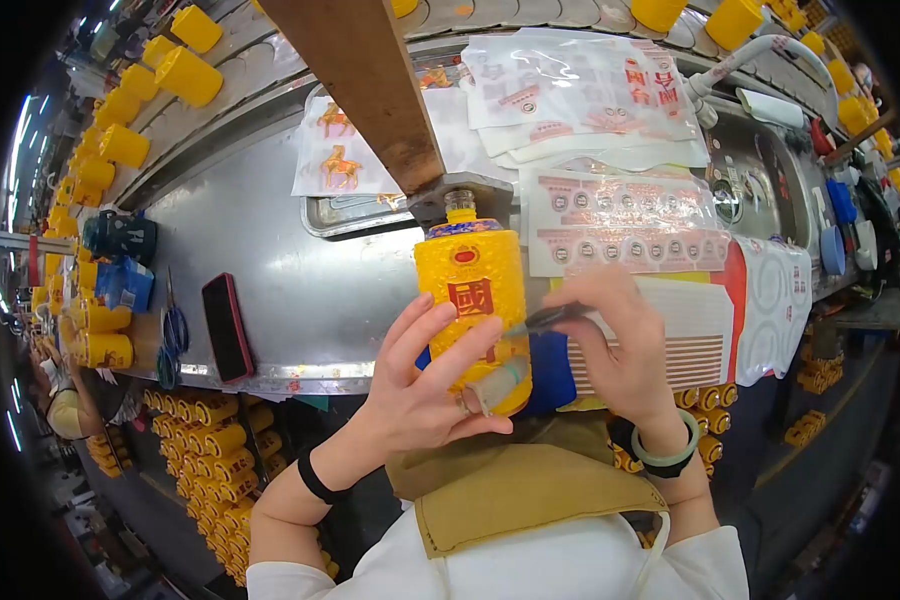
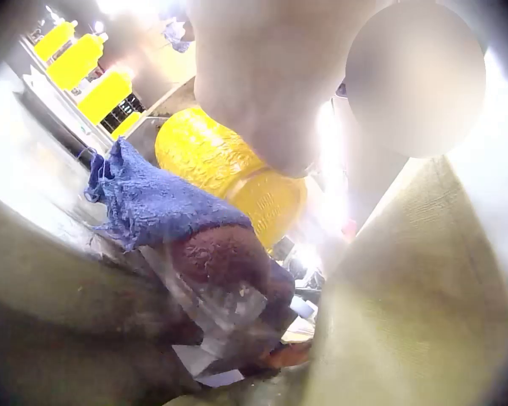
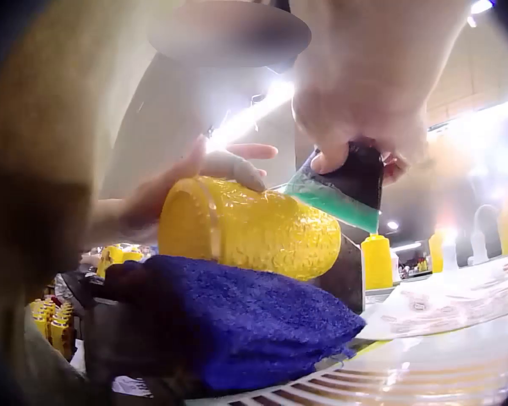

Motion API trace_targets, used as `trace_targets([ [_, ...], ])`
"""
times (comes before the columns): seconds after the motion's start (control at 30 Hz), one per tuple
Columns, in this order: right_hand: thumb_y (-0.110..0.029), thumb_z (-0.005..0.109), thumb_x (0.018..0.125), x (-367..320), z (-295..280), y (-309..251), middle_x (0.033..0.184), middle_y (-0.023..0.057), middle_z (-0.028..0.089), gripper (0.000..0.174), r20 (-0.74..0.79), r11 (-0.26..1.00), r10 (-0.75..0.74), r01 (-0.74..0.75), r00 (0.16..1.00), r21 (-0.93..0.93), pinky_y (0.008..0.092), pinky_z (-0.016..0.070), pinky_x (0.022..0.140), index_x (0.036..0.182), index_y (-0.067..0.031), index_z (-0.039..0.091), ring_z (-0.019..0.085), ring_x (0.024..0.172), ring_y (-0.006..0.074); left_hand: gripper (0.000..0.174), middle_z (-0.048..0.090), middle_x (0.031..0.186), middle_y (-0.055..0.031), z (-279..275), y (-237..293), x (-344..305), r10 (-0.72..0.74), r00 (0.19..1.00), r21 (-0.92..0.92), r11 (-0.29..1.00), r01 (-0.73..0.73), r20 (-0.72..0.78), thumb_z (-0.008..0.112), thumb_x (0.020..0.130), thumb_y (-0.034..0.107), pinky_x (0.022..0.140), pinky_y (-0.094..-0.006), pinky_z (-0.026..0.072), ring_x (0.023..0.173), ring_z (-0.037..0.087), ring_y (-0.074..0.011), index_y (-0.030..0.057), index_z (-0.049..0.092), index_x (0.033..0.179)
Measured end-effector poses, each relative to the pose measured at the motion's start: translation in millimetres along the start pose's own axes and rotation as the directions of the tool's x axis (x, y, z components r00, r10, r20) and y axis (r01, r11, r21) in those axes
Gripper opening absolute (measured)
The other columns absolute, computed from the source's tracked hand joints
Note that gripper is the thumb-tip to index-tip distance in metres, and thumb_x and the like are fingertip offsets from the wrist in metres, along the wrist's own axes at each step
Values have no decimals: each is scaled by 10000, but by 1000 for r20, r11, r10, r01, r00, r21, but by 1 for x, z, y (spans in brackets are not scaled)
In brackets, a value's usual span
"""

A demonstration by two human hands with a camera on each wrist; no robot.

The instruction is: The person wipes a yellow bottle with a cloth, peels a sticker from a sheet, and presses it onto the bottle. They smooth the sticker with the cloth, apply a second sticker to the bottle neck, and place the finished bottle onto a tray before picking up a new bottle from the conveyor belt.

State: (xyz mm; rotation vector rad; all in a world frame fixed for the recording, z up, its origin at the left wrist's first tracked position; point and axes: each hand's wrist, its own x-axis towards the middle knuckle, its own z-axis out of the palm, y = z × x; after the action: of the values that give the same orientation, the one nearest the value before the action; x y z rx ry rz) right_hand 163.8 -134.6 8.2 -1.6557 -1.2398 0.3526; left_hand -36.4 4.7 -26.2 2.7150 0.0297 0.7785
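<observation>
A yellow bottle (image 1: 467,265) with raised texture and red characters lies with its glass neck toward a dark bracket on a wooden post. Its body rests over a blue cloth (image 3: 245,321). My left hand (image 1: 410,385) rests on the bottle's lower half with fingers spread and fairly straight; one digit has a whitish covering (image 3: 234,169). In my right hand (image 1: 615,335) I pinch a small scraper (image 3: 339,190) with a black grip and a green blade, its edge at the bottle's side. The left wrist view shows the bottle's base beside the cloth.
Printed transfer sheets (image 1: 585,95) cover the right of the metal table (image 1: 220,190). A phone (image 1: 228,328) and scissors (image 1: 173,330) lie at left. A sink (image 1: 755,180) stands at right. Yellow bottles (image 1: 190,78) line the conveyor behind; more are stacked below.
</observation>
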Motion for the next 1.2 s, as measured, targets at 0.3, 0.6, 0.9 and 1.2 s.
trace_targets([
  [0.3, -55, 715, 781, -11, 8, -8, 1013, 37, 712, 204, 97, 827, -541, 549, 835, -119, 340, 474, 776, 981, -95, 731, 611, 883, 221, 741, 371, 1466, -195, -13, 6, -38, -405, 884, -210, 909, 361, -232, 483, 999, 622, 1155, -542, 339, 1400, 354, -367, -37, 605, 1315],
  [0.6, -132, 792, 752, 101, 14, -30, 929, 65, 647, 351, 204, 643, -470, 491, 859, -588, 388, 464, 776, 1082, -66, 692, 574, 831, 267, 798, 327, 1534, -215, -13, -1, -20, -609, 704, -438, 780, 448, -364, 299, 1048, 612, 1169, -504, 326, 1433, 343, -350, -80, 520, 1381],
  [0.9, -95, 753, 837, 56, 19, -27, 933, 129, 657, 288, 157, 931, -183, 222, 971, -289, 400, 509, 674, 1116, -86, 684, 641, 776, 328, 736, 348, 1538, -196, -3, -13, -6, -702, 681, -697, 594, 402, -206, 232, 1088, 543, 1174, -462, 336, 1438, 366, -302, -61, 412, 1468],
  [1.2, -2, 669, 942, 21, 22, -32, 933, 40, 648, 207, -232, 982, 146, -112, 962, 153, 242, 480, 709, 1143, -32, 627, 598, 817, 85, 640, 307, 1642, -153, 0, 7, 9, -701, 652, -893, 47, 447, 289, 278, 1118, 457, 1207, -451, 299, 1482, 355, -297, 84, 194, 1632],
])
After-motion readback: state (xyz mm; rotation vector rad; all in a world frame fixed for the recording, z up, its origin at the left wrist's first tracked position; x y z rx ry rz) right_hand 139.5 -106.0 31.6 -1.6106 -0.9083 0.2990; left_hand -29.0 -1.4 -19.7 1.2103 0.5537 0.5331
